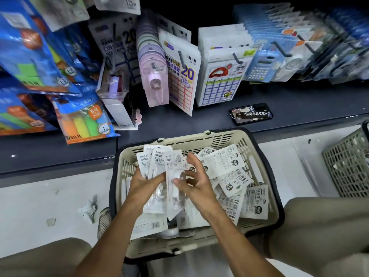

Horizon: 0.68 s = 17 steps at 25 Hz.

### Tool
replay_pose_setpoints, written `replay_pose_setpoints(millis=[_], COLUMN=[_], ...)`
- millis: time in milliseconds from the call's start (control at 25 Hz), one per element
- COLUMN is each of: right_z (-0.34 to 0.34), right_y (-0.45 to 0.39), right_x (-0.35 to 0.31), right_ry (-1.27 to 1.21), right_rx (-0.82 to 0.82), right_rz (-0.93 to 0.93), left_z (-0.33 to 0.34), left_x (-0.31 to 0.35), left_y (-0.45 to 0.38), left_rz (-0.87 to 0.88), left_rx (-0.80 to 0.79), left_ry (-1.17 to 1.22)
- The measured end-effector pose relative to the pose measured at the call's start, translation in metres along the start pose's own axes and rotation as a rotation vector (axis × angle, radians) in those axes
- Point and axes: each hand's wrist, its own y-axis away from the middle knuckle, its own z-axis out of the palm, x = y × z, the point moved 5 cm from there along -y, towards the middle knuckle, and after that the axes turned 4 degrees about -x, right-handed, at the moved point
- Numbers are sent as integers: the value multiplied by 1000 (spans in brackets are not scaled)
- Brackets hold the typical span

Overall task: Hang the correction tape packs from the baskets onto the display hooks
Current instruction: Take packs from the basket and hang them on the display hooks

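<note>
A beige shopping basket [257, 154] on the floor holds several white correction tape packs [229, 160]. My left hand [143, 182] grips a fanned bunch of white packs [157, 158] upright over the basket. My right hand [196, 176] is beside the bunch, thumb on the rightmost pack, fingers spread and relaxed. Display hooks [237, 57] stick out above the dark shelf, loaded with sticker sheets and a pink correction tape pack [154, 80].
A phone with a key tag [251, 113] lies on the dark shelf [299, 100]. A grey basket [347, 162] stands at the right. Blue highlighter packs [85, 120] crowd the left. My knees frame the beige basket; scraps of wrapper [89, 208] lie on the floor.
</note>
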Motion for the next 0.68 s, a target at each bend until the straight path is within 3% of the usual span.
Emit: replay_pose_setpoints(millis=[200,320,400,520,600,680], right_z=[9,3,-3,0,13,27], right_y=[8,12,13,11,15,20], right_x=[-23,-62,-91,-150,-200,-238], right_ry=[0,218,1,-468,-481,-339], right_rx=[-19,171,207,-60,-189,-165], right_rz=[163,55,23,-96,-258,-388], left_z=[4,6,3,-21,-50,-83], left_x=[19,53,98,182,236,285], left_y=[8,18,31,55,76,105], left_rz=[-3,41,147,343,452,574], left_rx=[-26,-32,-33,4,67,133], left_ry=[153,201,165,142,127,108])
